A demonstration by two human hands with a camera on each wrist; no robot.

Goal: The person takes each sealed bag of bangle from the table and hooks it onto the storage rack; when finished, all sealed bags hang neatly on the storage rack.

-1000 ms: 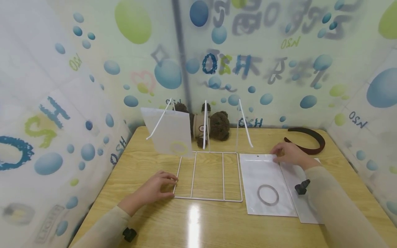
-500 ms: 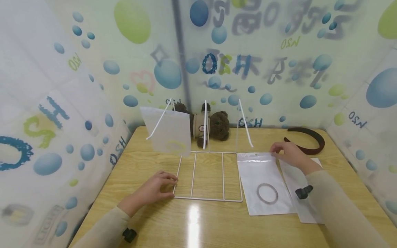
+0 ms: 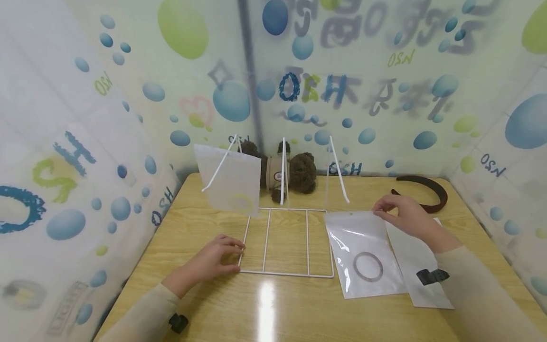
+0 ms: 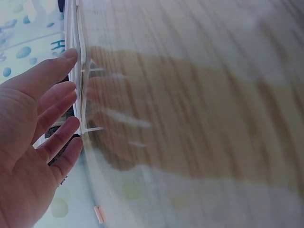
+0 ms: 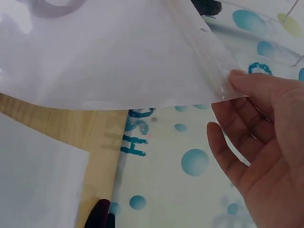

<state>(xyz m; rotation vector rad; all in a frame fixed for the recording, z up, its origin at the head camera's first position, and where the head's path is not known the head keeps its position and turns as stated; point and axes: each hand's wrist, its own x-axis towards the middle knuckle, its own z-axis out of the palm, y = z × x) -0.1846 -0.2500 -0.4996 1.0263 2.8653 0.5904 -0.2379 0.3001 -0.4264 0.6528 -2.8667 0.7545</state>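
Bag (image 3: 367, 237) had risen at its far right corner and shifted slightly left over the past second; its far left corner now overlapped the rack's right rod in the head view. Its right edge was clear of the table (image 3: 213, 313).

Near left: the left hand (image 3: 211, 259) was positioned at the left side of the rack (image 3: 307, 242). Its fingers were extended, loosely bent and not gripping; the fingertips met the left rod in the head view, but contact could not be confirmed. The rack base lay flat at centre.

Near right: the bag was located right of the rack, tilted, with a grey ring (image 3: 355, 266) showing in its near half. A white packet (image 3: 408, 254) lay flat beside it on the right. The right hand (image 3: 408, 219) pinched the bag's corner between thumb and fingers.

Far right: a dark headband (image 3: 441, 189) lay just beyond the right hand.

Far centre: three white prongs (image 3: 282, 175) sloped down toward the near side. A pouch (image 3: 239, 185) hung on the left prong. Behind, a brown bear (image 3: 302, 173) lay on its side against the patterned wall (image 3: 376, 152).
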